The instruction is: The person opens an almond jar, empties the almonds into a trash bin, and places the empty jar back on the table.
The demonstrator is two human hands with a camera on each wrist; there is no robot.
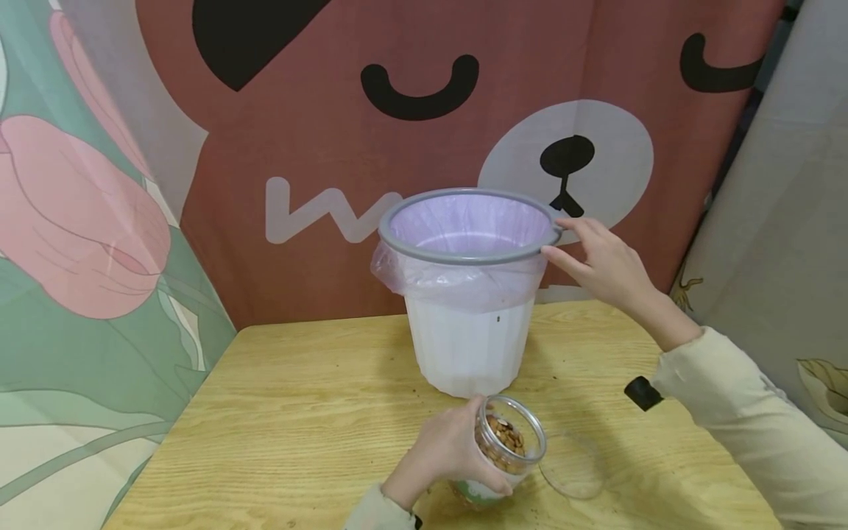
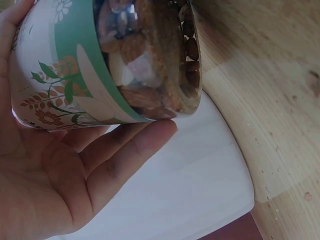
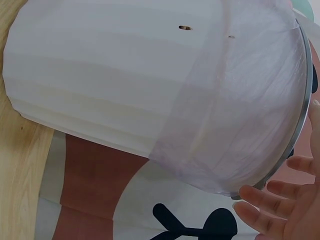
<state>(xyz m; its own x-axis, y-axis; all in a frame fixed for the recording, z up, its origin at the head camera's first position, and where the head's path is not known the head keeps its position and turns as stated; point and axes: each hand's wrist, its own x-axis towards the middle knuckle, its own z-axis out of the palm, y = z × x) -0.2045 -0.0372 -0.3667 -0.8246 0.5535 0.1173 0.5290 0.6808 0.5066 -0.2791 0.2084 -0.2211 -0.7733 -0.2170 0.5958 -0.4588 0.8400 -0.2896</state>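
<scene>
My left hand (image 1: pixel 453 445) grips a clear jar of nuts (image 1: pixel 506 462) low over the near part of the table. The jar has no lid on it, and its mouth tilts up and to the right. Its white and green flowered label (image 2: pixel 65 65) faces the left wrist camera, with the fingers curled round the side. Beyond it stands a white trash bin (image 1: pixel 470 338) with a grey rim ring and a thin purple liner (image 1: pixel 457 276) folded over outside. My right hand (image 1: pixel 609 265) touches the ring's right edge, fingers spread and fairly straight (image 3: pixel 265 205).
A clear round lid (image 1: pixel 573 465) lies on the wooden table (image 1: pixel 305 412) to the right of the jar. Behind the table hangs a curtain (image 1: pixel 318 132) with a bear's face. Patterned cloth (image 1: pixel 86 221) hangs at the left, grey cloth (image 1: pixel 782 221) at the right.
</scene>
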